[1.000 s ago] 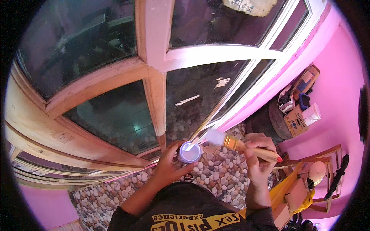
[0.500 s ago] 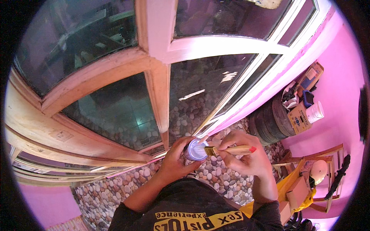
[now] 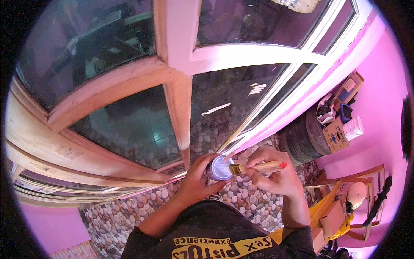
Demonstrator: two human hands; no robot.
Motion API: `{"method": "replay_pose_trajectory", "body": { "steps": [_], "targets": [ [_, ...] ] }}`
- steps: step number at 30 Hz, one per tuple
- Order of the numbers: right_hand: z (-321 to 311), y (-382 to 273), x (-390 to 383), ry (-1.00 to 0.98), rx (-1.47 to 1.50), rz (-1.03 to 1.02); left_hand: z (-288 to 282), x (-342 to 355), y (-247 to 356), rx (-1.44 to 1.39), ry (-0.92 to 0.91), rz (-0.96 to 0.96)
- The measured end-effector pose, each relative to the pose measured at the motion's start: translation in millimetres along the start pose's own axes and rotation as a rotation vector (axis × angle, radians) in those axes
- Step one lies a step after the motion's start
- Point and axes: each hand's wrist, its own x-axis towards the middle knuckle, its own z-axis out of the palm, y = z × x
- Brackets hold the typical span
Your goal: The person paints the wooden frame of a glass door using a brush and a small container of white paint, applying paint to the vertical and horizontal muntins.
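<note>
My left hand (image 3: 199, 176) is wrapped round a small paint can (image 3: 221, 168) with whitish paint inside, its open top facing up. In my right hand (image 3: 276, 175) I grip a flat paintbrush (image 3: 261, 167) by its wooden handle, which ends in a red tip. The brush's metal band is just right of the can's rim, and its bristles reach over the can's mouth. Before me stands a wooden window frame (image 3: 177, 88), part painted white and part bare or brownish, with dark glass panes (image 3: 133, 125).
Stacked tyres (image 3: 304, 136) stand at the right by the pink wall (image 3: 379, 108), with cardboard boxes (image 3: 335, 136) and a white bucket (image 3: 353, 128) near them. At the lower right are a wooden rack (image 3: 375, 194) and a yellow cloth (image 3: 340, 228). Pebble-patterned flooring (image 3: 142, 207) lies below.
Hands, can and brush keep nearly the same place; the brush has shifted only slightly. The surroundings have moved a little in view.
</note>
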Motion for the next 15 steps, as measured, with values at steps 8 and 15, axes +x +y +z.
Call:
{"method": "replay_pose_trajectory", "body": {
  "steps": [8, 15],
  "targets": [
    [1.9, 11.9, -16.1, 0.195, 0.266, 0.262, 1.3, 7.9, 2.5, -0.006, -0.018, 0.025],
    [7.3, 38.1, -26.9, 0.528, 0.567, 0.299, 5.5, 14.7, 6.5, -0.042, -0.002, 0.026]
  ]
}}
